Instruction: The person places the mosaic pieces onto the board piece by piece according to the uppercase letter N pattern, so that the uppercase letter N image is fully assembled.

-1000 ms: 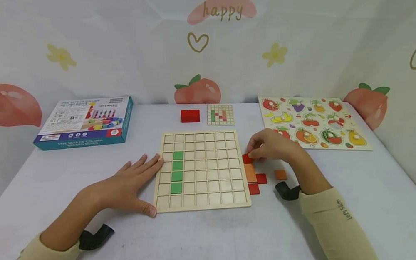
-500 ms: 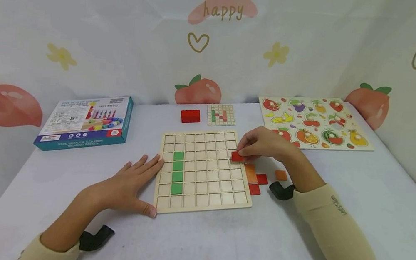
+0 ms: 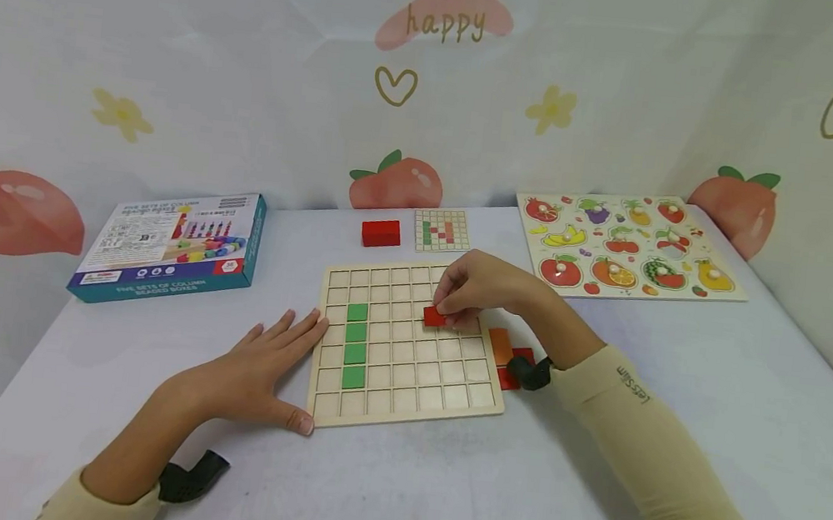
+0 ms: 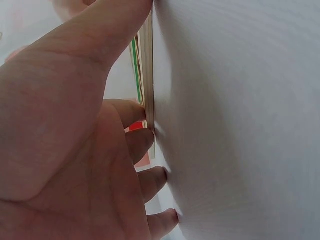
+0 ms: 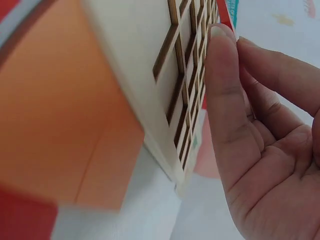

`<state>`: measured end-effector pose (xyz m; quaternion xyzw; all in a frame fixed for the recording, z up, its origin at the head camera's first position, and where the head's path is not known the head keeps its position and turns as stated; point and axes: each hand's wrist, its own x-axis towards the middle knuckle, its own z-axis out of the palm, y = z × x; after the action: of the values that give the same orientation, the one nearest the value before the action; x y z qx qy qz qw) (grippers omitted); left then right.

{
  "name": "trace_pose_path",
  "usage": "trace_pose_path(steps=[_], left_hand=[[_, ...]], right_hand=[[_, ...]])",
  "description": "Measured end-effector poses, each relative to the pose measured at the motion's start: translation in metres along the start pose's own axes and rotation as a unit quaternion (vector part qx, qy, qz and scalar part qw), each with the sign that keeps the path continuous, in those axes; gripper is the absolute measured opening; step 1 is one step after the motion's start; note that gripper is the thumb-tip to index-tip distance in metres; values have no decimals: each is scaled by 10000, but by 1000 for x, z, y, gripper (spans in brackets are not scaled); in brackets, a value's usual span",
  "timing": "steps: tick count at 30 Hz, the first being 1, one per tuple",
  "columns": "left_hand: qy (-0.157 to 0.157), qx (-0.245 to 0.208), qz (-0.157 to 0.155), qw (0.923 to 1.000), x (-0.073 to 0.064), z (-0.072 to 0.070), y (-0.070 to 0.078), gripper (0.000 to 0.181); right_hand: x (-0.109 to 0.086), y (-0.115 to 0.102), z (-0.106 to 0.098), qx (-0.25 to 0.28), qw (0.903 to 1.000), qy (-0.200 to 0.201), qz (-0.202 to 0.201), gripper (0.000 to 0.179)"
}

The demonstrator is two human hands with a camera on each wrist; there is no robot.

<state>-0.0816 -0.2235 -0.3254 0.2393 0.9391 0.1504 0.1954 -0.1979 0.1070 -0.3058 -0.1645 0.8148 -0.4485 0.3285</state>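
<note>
Over a pale wooden gridded board (image 3: 404,375), your right hand (image 3: 480,289) pinches a flat red square tile (image 3: 433,318) while your outspread, ungripping left hand (image 3: 252,376) apparently steadies the board.

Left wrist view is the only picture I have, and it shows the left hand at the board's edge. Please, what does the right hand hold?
Observer: The right hand pinches a red tile over the grid board.
Operator: Thank you. Which tiles are placed in the cells?
Observer: Four green tiles, all in one column.
Operator: And what lies close by the board's right edge?
Observer: Some loose orange and red tiles.
</note>
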Motion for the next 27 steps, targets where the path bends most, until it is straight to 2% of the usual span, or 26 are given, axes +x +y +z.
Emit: trace_pose_path(steps=[7,13,21,27], left_hand=[[-33,-3,-51,10000,0,-1,1,130],[-33,-12,-68,10000,0,-1,2,129],[-34,-22,-69,10000,0,-1,2,129],[-23,-35,-71,10000,1,0,1,128]], right_hand=[[14,-9,10,197,9995,-204,107,9],[24,-18,21,82,9991,-391,162,5],[32,-29,35,43,9991,-407,118,2],[35,-33,43,-205,9990,-389,118,6]])
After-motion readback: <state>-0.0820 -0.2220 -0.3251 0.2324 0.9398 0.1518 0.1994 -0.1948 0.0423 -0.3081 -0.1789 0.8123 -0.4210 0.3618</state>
